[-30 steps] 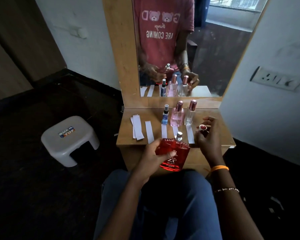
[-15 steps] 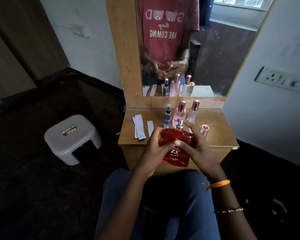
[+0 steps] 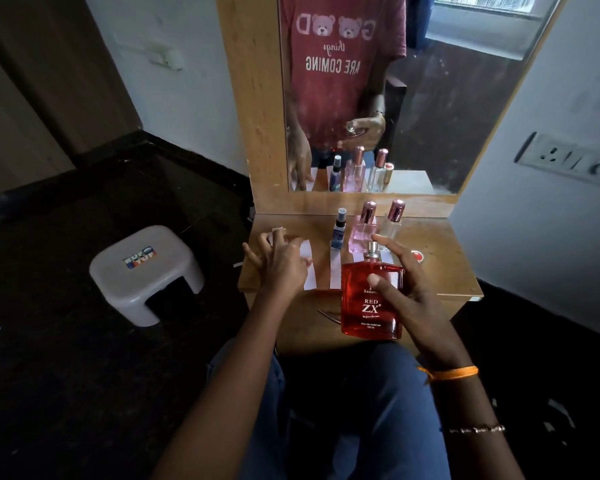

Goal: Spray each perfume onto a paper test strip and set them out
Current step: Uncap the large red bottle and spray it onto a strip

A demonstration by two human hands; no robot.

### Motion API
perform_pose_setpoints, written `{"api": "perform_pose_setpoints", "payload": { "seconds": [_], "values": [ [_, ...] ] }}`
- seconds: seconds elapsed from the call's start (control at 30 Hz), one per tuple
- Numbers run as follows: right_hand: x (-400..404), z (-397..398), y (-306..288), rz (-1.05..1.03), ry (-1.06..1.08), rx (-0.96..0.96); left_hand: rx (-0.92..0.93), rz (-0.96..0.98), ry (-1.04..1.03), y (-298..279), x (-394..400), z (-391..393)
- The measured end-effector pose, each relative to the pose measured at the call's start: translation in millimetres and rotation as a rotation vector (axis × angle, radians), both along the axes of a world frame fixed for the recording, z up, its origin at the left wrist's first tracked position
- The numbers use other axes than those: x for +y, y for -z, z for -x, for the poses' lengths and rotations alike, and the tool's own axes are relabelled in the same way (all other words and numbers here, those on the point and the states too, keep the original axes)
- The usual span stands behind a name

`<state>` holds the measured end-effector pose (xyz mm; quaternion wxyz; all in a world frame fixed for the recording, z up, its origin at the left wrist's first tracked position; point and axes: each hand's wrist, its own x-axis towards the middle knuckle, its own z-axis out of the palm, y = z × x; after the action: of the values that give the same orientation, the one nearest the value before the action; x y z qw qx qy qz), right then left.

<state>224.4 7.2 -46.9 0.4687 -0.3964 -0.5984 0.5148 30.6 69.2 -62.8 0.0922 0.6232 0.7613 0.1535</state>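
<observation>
My right hand [image 3: 407,289] holds a flat red perfume bottle [image 3: 369,303] upright over the table's front edge, its silver sprayer bare and my forefinger raised beside it. My left hand [image 3: 279,263] lies spread on the stack of white paper strips [image 3: 278,233] at the table's left. More strips lie in a row in front of the bottles, one [image 3: 307,268] beside my left hand and one [image 3: 336,271] under the blue bottle. A small blue spray bottle [image 3: 338,230], a pink bottle [image 3: 362,230] and a clear bottle [image 3: 392,221] stand at the back. The red cap [image 3: 417,255] rests on the table.
The small wooden dressing table [image 3: 440,268] has a mirror [image 3: 413,98] behind it, with a wall and socket plate [image 3: 565,157] to the right. A grey plastic stool [image 3: 142,271] stands on the dark floor at the left. My knees are right under the table's front.
The cap left my right hand and rests on the table. The red bottle passed from my left hand to my right. My left hand moved left onto the paper strips.
</observation>
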Motion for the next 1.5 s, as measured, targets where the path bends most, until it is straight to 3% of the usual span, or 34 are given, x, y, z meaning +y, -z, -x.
{"api": "perform_pose_setpoints", "payload": {
  "seconds": [0.23, 0.37, 0.57, 0.8, 1.2, 1.4, 1.5],
  "values": [
    [2, 14, 4, -0.012, 0.054, 0.059, -0.138, -0.212, -0.015, -1, -7, -4],
    [2, 20, 7, -0.005, 0.081, 0.155, -0.5, -0.228, -0.058, -17, -15, -6],
    [-2, 27, 9, 0.065, 0.08, 0.209, -0.783, -0.098, 0.041, -34, -31, -2],
    [-3, 25, 7, 0.126, 0.047, 0.153, -0.884, -0.033, 0.067, -44, -46, -1],
    [-10, 21, 27, 0.443, 0.023, 0.73, -0.991, -0.035, 0.014, -53, -50, -2],
    [-13, 20, 22, 0.421, -0.065, 0.796, -1.108, 0.003, 0.023, -60, -55, 0],
    [-15, 19, 20, 0.421, -0.053, 0.669, -1.165, 0.034, 0.049, -62, -58, 0]
  ]
}}
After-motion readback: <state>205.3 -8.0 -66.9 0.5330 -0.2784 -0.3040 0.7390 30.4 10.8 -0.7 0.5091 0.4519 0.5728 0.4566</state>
